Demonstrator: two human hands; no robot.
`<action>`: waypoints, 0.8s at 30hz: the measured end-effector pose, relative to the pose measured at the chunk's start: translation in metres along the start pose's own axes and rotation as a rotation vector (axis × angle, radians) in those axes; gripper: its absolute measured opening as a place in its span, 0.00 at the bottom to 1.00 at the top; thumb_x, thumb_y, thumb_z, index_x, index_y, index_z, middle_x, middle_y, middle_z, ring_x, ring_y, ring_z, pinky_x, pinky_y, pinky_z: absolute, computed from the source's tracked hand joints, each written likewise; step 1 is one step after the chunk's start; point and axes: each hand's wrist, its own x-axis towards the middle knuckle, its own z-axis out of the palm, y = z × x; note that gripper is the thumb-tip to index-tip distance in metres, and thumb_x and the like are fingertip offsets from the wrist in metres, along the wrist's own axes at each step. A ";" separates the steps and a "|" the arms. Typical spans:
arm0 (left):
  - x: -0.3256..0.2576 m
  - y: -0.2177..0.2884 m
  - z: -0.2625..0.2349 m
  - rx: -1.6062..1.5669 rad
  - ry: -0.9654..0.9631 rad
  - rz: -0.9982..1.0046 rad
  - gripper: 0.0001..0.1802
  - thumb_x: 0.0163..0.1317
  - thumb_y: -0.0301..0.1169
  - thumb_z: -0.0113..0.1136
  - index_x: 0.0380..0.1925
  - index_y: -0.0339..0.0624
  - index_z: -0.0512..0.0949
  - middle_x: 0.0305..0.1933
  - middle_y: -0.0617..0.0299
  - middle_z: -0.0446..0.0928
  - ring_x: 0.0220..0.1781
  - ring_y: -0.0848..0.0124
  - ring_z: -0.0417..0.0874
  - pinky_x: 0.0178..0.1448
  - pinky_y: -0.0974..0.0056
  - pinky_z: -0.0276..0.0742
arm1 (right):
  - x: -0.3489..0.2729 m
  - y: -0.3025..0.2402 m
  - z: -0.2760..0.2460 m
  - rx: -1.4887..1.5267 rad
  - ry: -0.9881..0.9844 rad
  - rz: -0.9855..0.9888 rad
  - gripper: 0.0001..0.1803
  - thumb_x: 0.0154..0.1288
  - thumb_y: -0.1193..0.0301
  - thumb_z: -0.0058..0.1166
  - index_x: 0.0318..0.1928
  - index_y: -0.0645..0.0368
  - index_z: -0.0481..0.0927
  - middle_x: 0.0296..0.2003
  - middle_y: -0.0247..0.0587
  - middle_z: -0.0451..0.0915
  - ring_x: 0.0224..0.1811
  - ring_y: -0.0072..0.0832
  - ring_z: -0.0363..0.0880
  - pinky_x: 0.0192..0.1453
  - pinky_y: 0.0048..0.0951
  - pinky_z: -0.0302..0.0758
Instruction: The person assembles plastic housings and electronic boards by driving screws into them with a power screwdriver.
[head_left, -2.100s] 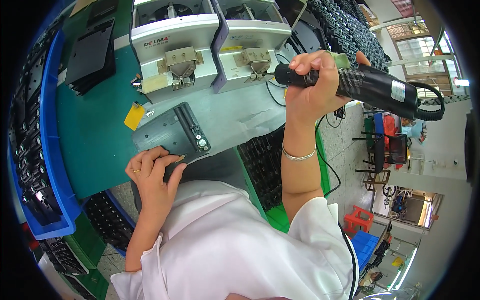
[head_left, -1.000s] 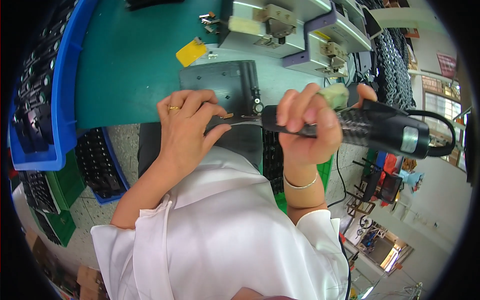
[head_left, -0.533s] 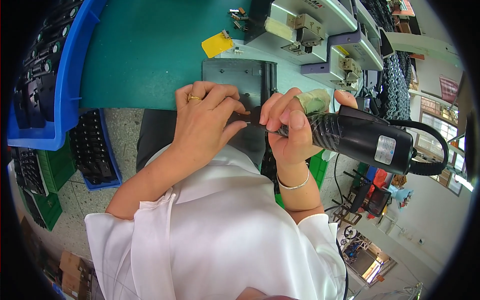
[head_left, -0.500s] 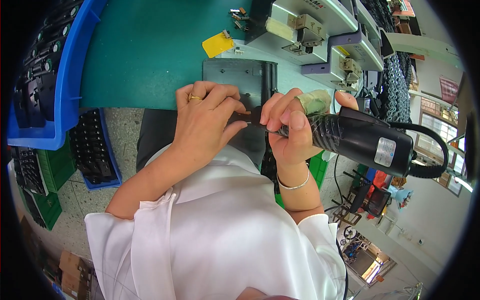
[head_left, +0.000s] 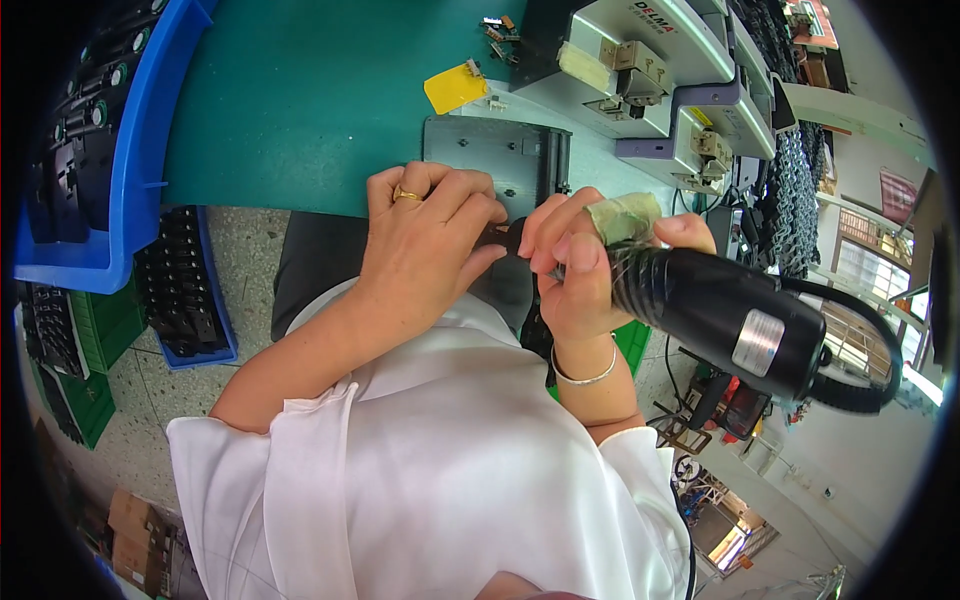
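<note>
Since half a second ago both hands have barely shifted, with the view drawn slightly closer over them. One left hand (head_left: 425,245) curls its fingers over a small dark part (head_left: 497,235) at the green bench (head_left: 300,100) edge, just below one grey metal plate (head_left: 490,160). One right hand (head_left: 575,275) is clenched around one black electric screwdriver (head_left: 720,315), while two grey fixture machines (head_left: 640,65) stand behind and one blue bin (head_left: 130,180) sits left.

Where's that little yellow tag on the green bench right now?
In the head view, the yellow tag lies on the green mat, just above the grey metal plate, left of the grey machines.
</note>
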 end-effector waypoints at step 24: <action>0.002 0.002 -0.111 -0.011 0.025 -0.055 0.45 0.32 0.40 0.80 0.55 0.41 0.73 0.68 0.43 0.59 0.69 0.46 0.63 0.69 0.48 0.61 | 0.014 -0.065 -0.061 0.491 0.535 -0.132 0.27 0.63 0.73 0.45 0.62 0.45 0.55 0.22 0.32 0.65 0.19 0.21 0.63 0.22 0.28 0.67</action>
